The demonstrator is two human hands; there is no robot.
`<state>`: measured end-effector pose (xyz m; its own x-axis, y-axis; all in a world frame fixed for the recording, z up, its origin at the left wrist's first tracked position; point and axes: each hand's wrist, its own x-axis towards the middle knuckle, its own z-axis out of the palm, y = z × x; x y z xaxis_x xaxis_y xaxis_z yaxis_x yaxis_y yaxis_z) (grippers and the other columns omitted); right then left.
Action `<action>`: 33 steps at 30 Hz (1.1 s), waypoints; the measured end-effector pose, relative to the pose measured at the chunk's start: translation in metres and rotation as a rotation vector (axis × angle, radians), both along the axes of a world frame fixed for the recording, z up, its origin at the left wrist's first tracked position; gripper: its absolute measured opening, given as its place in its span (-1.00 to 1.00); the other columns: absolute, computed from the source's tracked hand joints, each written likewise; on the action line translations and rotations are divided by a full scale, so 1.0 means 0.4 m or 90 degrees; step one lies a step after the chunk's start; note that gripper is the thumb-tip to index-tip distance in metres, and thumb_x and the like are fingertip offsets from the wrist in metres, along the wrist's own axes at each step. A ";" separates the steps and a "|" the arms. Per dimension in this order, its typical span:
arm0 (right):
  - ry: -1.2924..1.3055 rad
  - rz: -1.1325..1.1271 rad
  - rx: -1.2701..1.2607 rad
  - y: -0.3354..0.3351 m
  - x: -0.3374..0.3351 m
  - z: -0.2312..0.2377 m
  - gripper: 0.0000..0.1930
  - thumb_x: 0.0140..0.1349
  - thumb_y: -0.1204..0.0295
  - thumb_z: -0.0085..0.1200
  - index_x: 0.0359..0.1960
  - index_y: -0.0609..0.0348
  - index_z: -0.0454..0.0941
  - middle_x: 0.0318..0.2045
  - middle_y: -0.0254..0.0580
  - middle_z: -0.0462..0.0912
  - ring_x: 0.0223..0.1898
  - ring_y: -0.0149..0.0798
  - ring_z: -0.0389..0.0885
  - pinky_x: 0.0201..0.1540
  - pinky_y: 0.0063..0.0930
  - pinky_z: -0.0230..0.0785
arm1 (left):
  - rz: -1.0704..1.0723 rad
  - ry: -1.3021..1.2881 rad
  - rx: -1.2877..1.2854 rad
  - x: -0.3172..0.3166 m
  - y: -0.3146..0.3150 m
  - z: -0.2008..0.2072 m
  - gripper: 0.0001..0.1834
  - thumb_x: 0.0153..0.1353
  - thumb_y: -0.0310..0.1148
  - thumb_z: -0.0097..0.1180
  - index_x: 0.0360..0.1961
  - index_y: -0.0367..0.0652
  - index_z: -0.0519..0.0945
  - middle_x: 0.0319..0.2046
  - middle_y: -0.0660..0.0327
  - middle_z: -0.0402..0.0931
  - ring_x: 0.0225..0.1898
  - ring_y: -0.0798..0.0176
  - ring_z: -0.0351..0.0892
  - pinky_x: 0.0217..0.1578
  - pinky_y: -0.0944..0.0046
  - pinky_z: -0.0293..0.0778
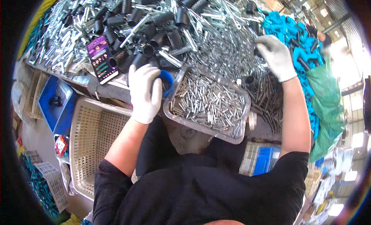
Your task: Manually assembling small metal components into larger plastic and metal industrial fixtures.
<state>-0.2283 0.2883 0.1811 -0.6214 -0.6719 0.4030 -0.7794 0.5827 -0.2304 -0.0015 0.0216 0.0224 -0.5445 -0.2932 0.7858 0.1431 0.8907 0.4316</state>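
Note:
My left hand (145, 92), in a white glove, is over the bench's near edge with its fingers stretched and thumb apart. Beside its fingers stands a round blue container (166, 82), partly covered by the hand. My right hand (276, 57), also gloved, hovers at the right side of a heap of small shiny metal parts (228, 47). Its fingers point left, slightly bent, and I see nothing in them. Between the hands lies a grey plastic tub (201, 127) full of short metal pins (210, 103). Dark springs (266, 95) are piled just below my right hand.
Black tubes (162, 18) and metal rods (62, 47) cover the far bench. A lit phone (102, 59) leans at the left. Bright blue parts (305, 55) and a green sack (328, 109) are on the right. A cream crate (83, 147) and blue bin (54, 103) stand at lower left.

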 end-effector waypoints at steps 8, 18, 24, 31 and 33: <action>0.060 0.054 0.134 -0.336 -0.074 -0.047 -0.74 0.21 0.27 0.04 -0.12 0.01 0.64 -0.12 -0.01 0.61 -0.03 0.02 0.58 0.08 -0.17 0.40 | -0.029 -0.005 0.026 0.005 0.004 0.016 -0.76 0.11 -0.59 0.04 -0.16 -0.24 0.55 -0.13 0.06 0.53 0.05 -0.02 0.47 0.30 -0.18 0.05; 0.025 -0.084 0.171 -0.417 -0.142 -0.069 -0.76 0.20 0.25 0.01 -0.18 0.06 0.57 -0.21 0.01 0.63 -0.11 0.04 0.61 0.02 -0.14 0.42 | -0.056 -0.011 0.049 0.005 -0.014 0.016 -0.73 0.03 -0.57 0.14 -0.18 -0.19 0.55 -0.16 0.11 0.56 0.03 -0.01 0.48 0.28 -0.19 0.05; -0.006 0.051 -0.013 -0.402 -0.155 -0.022 -0.72 0.19 0.29 -0.10 -0.17 0.18 0.51 -0.30 0.04 0.62 -0.19 -0.02 0.61 -0.06 -0.25 0.42 | -0.090 -0.006 0.068 0.009 -0.023 0.014 -0.72 0.02 -0.65 0.06 -0.19 -0.22 0.53 -0.15 0.06 0.55 0.05 -0.06 0.47 0.29 -0.21 0.03; -0.054 0.094 0.487 -0.461 -0.098 -0.052 -0.71 0.06 0.36 -0.01 -0.21 0.09 0.66 -0.25 0.05 0.67 -0.14 0.05 0.62 0.01 -0.18 0.42 | -0.095 0.015 0.065 0.002 -0.032 0.015 -0.72 0.02 -0.65 0.06 -0.20 -0.23 0.53 -0.16 0.06 0.55 0.04 -0.05 0.47 0.28 -0.20 0.05; -0.017 0.065 0.531 -0.470 -0.093 -0.054 -0.71 0.07 0.34 0.04 -0.19 0.09 0.66 -0.24 0.07 0.66 -0.14 0.06 0.62 0.00 -0.17 0.42 | -0.084 0.015 0.047 0.005 -0.026 0.018 -0.73 0.02 -0.65 0.06 -0.21 -0.23 0.53 -0.16 0.06 0.55 0.04 -0.06 0.47 0.27 -0.20 0.08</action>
